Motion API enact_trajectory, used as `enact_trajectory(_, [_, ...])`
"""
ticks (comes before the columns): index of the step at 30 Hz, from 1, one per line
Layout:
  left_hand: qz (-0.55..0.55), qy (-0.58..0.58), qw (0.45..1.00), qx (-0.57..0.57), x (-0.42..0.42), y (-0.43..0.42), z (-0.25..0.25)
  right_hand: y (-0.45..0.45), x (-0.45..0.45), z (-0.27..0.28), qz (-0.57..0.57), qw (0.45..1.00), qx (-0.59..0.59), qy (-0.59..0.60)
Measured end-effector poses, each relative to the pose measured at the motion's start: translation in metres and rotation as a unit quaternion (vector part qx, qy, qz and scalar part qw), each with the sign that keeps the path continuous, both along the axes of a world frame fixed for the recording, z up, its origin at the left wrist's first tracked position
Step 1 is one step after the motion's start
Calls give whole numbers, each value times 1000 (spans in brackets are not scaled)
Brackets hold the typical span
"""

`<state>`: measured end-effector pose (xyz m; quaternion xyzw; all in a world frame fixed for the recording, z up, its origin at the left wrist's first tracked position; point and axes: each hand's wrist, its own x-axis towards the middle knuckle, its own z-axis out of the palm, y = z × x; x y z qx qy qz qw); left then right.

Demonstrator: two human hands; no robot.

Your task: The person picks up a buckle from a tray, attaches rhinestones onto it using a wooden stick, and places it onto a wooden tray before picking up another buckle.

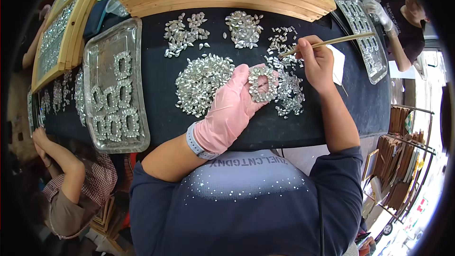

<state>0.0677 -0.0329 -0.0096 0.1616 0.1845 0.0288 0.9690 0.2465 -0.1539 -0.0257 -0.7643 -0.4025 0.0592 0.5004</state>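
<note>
My left hand [227,109], in a pink glove, holds a square frame-shaped piece [263,84] set with clear stones. My bare right hand [316,61] pinches a thin wooden stick [343,39], its tip over a pile of small rectangular stones [283,42]. Below that pile, right of the held piece, lie more mixed stones [290,97]. A large heap of drop-shaped stones [201,83] lies left of my left hand. Two smaller piles, pointed stones [185,33] and larger stones [243,28], sit farther back on the black table [166,114].
A clear tray [145,85] with several stone-set pieces stands at the left. Wooden-framed screens [227,2] border the back and left. Another tray [374,73] lies at the right, near a co-worker's gloved hand [379,13]. Another person [71,180] sits at the lower left.
</note>
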Motion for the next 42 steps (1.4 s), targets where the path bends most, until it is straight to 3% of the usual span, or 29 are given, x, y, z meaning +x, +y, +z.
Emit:
enact_trajectory(9, [4,11,1000,2,-1,0,-3,-1,1,-3,-11,998,46,40])
enact_trajectory(12, [7,8,1000,-1,-2,0,-2,-3,3,-6,-2,999,-9,-31])
enact_trajectory(16, [8,18,1000,-5,-1,0,-2,-7,2,-3,-2,997,7,-74])
enact_trajectory(20, [8,11,1000,-4,-2,0,-3,2,-5,0,-29,995,84,-45])
enact_trajectory(25, [7,20,1000,-16,-2,0,-1,0,-1,-2,-24,997,40,-67])
enact_trajectory(29, [5,22,1000,-16,-2,0,-2,-8,1,0,45,991,41,-121])
enact_trajectory(33, [1,18,1000,-12,-2,0,-3,-9,-9,14,72,990,114,-44])
enact_trajectory(36, [-2,24,1000,7,-2,-1,-3,-8,-17,26,192,965,144,-110])
enact_trajectory(42, [-2,26,1000,11,-2,0,-3,-9,-28,31,210,968,91,-98])
